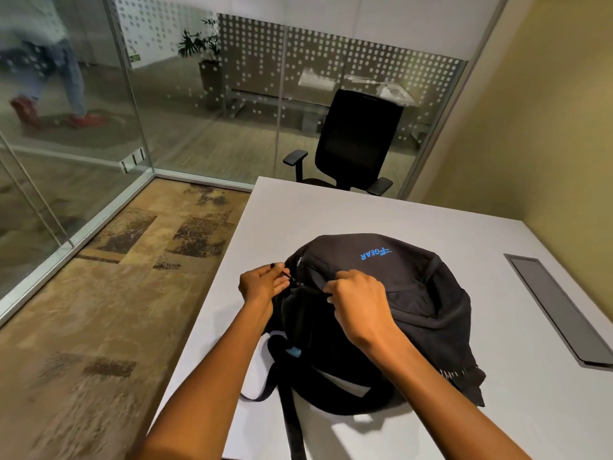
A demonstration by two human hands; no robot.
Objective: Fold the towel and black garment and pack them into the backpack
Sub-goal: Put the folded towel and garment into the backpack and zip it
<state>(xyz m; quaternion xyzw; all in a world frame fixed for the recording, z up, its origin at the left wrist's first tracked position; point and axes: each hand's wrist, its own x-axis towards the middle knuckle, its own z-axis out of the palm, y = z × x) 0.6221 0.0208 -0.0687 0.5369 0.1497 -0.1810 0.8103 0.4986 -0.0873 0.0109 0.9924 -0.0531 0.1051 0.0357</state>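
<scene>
Black cloth covers most of what matters here: one backpack (381,313) lies on the white table (414,220), with its blue letters facing up and away from the person. It lies flat like that so both hands can get at the zip on its top edge.

The left hand (263,283) has its fingers pinched together on a small zip pull (288,276) at the left end of the bag. The right hand (356,305) is curled and grips a fold of the bag's cloth just beside the zip. I think one hand holds the cloth tight so the other can slide the zip along. I cannot tell if the zip is going open or closed.

The straps (292,386) hang off the near side of the bag toward the person, out of the way of the zip.

I see no towel. I cannot pick out a black garment either. A frayed dark edge (464,376) pokes out at the right of the bag, but I cannot say what it is. Maybe the clothes are inside the bag already, so the job could be almost done.

Counting: one backpack, two hands, one table, one black chair (358,137) past the far end of the table, and one grey panel (560,307) set into the tabletop at the right.
</scene>
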